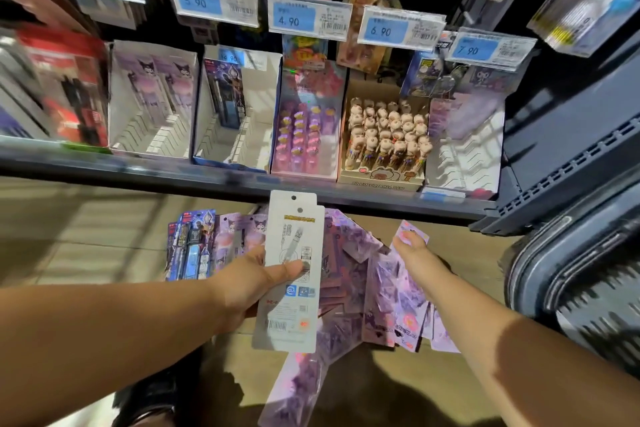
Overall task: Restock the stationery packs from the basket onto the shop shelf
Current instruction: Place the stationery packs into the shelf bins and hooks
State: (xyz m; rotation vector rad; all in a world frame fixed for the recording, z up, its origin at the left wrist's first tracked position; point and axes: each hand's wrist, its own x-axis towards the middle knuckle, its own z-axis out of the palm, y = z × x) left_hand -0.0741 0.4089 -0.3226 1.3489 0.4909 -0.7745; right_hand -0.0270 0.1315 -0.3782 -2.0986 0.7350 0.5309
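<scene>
L hand: grips fanned stationery packs, thumb clamping white pack.
R hand: pinches purple pack, right of white pack.
Tip: pull one only — fan stays tight.
Slot: prob. box up-left of white pack.
Basket: far right of white pack.

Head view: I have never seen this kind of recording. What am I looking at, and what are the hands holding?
No machine here: a person wears a camera on the head, so the one picture looks down at their own bare hands. The left hand grips a white pack, its back showing, with blue packs and purple packs fanned behind. The right hand pinches one of the purple packs. Ahead stands the shop shelf with display boxes and price tags. The dark basket sits at the right.
</scene>
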